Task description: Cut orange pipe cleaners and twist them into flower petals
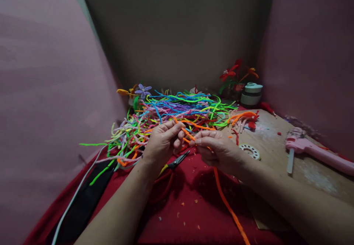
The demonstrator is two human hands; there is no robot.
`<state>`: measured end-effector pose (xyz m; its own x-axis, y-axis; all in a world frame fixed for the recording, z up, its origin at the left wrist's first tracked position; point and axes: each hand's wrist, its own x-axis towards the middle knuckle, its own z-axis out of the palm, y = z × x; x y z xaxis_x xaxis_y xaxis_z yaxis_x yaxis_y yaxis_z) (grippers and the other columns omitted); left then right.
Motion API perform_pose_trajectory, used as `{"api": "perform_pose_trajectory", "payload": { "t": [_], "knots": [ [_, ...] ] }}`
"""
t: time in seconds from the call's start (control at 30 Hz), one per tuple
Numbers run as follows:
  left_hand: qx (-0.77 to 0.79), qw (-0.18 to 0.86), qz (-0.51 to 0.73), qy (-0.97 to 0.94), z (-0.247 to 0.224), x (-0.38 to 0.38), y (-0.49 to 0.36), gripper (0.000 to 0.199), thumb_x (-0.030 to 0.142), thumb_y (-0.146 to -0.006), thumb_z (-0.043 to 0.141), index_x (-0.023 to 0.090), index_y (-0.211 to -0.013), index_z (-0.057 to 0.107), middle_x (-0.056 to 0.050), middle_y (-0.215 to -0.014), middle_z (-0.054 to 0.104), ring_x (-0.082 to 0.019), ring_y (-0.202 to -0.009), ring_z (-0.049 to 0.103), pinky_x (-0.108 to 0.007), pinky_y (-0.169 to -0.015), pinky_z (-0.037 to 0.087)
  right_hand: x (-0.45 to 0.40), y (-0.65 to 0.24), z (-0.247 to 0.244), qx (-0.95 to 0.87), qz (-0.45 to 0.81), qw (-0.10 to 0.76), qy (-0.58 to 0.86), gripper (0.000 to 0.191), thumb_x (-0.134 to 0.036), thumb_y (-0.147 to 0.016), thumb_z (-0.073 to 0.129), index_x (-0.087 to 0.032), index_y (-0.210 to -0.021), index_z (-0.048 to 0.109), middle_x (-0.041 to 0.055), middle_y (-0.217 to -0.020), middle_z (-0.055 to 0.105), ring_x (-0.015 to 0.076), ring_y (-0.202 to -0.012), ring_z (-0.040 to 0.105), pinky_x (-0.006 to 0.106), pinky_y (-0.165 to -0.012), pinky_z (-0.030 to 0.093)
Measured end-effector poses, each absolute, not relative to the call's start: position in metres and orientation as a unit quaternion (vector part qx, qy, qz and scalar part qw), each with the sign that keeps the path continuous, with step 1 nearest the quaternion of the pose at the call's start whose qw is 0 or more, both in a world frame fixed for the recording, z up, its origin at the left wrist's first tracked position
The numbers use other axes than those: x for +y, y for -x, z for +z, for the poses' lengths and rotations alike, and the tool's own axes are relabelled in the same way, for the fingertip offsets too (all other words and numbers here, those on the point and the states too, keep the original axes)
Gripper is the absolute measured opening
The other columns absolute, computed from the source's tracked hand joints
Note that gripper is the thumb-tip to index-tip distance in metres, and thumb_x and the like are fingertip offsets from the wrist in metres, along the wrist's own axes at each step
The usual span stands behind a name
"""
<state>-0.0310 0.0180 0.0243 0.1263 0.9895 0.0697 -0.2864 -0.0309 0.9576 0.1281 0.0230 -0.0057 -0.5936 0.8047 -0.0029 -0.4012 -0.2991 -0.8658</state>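
Note:
Between my two hands an orange pipe cleaner (226,200) is held above the red cloth. The fingers of my left hand (166,138) pinch its upper part, where orange strands meet and cross. My right hand (215,147) grips it a little to the right, and a long tail hangs from that hand toward the bottom edge. Just beyond both hands lies a large tangled pile of colourful pipe cleaners (179,107). Scissors (178,161) with yellow and red handles rest on the cloth below my hands, partly hidden by my left hand and forearm.
On the right, a brown board (276,142) bears a pink glue gun (312,147), a white round disc (249,151) and orange pieces. A lidded jar (251,94) and red flowers (229,72) stand behind. A white cable (80,186) crosses a black item at left. Orange scraps dot the red cloth (199,208).

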Motion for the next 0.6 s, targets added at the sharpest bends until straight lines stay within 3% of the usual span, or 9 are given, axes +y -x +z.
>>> {"api": "perform_pose_trajectory", "payload": {
  "t": [0.27,0.43,0.6],
  "knots": [
    [0.395,0.567,0.503,-0.520,0.025,0.018,0.037,0.023,0.031,-0.076,0.061,0.014,-0.064,0.054,0.005,-0.043,0.046,-0.002,-0.032,0.035,-0.014,-0.034,0.028,0.022,-0.128,-0.004,-0.462,0.753,0.407,0.232,0.014,-0.026,-0.069,0.067,-0.015,-0.068,0.058,-0.0102,-0.039,0.032,0.0016,-0.033,0.018,0.016,-0.031,0.013],
    [0.421,0.520,0.487,-0.561,0.027,0.022,0.046,0.014,0.027,-0.072,0.064,0.015,-0.074,0.058,0.002,-0.059,0.057,-0.004,-0.040,0.047,-0.015,-0.041,0.036,0.022,-0.130,-0.002,-0.457,0.757,0.409,0.225,0.013,-0.023,-0.070,0.066,-0.016,-0.067,0.056,-0.0104,-0.039,0.030,0.0018,-0.033,0.017,0.016,-0.031,0.011],
    [0.494,0.448,0.356,-0.654,0.048,0.007,0.061,0.019,0.033,-0.076,0.058,0.015,-0.070,0.061,-0.001,-0.055,0.057,-0.007,-0.039,0.044,-0.016,-0.037,0.030,0.022,-0.135,0.003,-0.456,0.752,0.414,0.234,0.013,-0.022,-0.070,0.066,-0.016,-0.068,0.055,-0.0111,-0.040,0.026,0.0016,-0.033,0.015,0.017,-0.031,0.009]
  ]
}}
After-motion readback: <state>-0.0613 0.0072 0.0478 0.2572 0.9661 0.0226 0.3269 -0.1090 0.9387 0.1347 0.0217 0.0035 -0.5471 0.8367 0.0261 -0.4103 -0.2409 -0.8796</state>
